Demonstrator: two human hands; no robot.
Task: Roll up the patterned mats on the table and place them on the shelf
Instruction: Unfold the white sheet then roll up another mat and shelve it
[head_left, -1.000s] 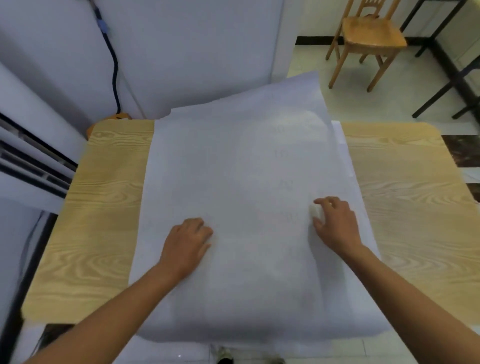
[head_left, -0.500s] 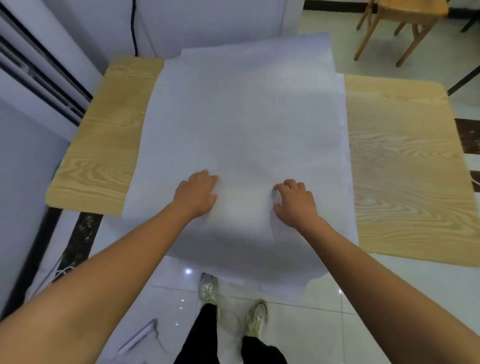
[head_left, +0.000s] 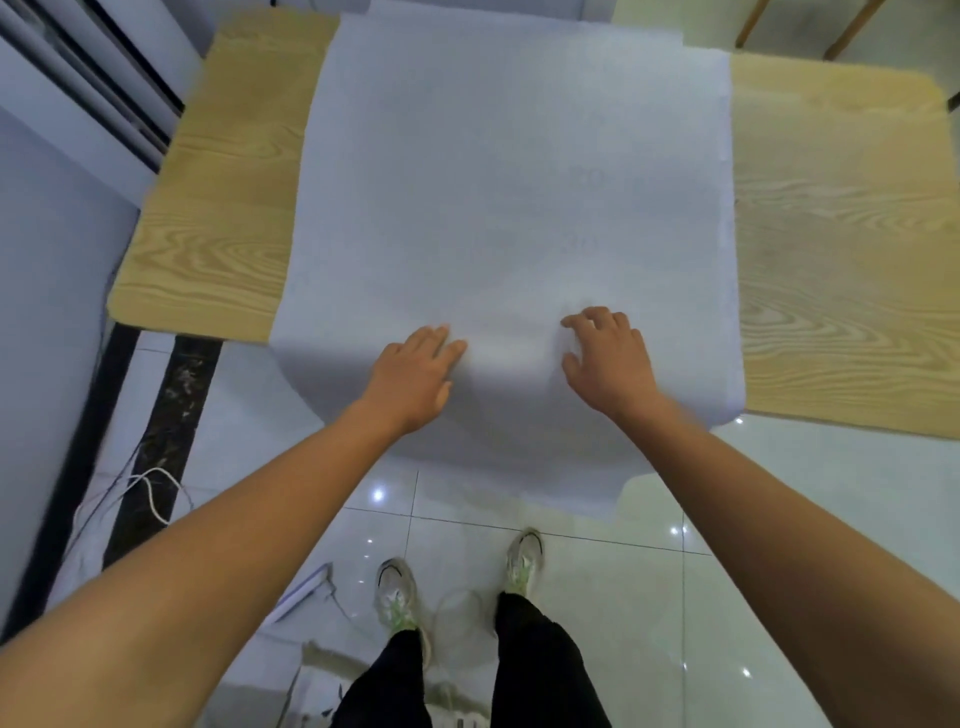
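Wood table (head_left: 208, 208) shows bare at 9 & 3 o'clock of the pale mat (head_left: 509, 182), which lies flat across its middle, near edge drooping off at 6. L hand (head_left: 415, 374) lies flat on mat at 7, fingers straight. R hand (head_left: 608, 364) at 5, fingers loosely bent, tips on mat, gripping nothing.
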